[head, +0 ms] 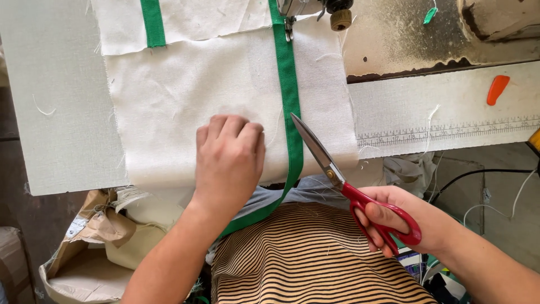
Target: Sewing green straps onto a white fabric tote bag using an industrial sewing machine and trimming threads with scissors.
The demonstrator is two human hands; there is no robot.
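The left hand [229, 155] lies flat on a piece of white cloth [185, 107], knuckles up and fingers bent a little; it presses the cloth down on the table and grasps nothing. A green strap [289, 95] is on this cloth. It runs from the sewing machine foot [289, 27] at the top edge, straight down just to the right of the left hand, then goes over the table edge and curves toward the person's striped shirt [315, 259].

The right hand [405, 219] is closed around the red handles of a pair of scissors [337, 174], with fingers through the loops. The blades look closed together (or almost closed), and the tip is touching or just beside the right edge of the green strap, near the left hand.

A second white piece with another green strap [152, 22] lies at the upper left. On the right, the grey table [450, 107] has a printed ruler [450, 133] along its front part, and an orange chalk piece [497, 89] lies above it. A brown paper bag [95, 247] stands on the floor at lower left.
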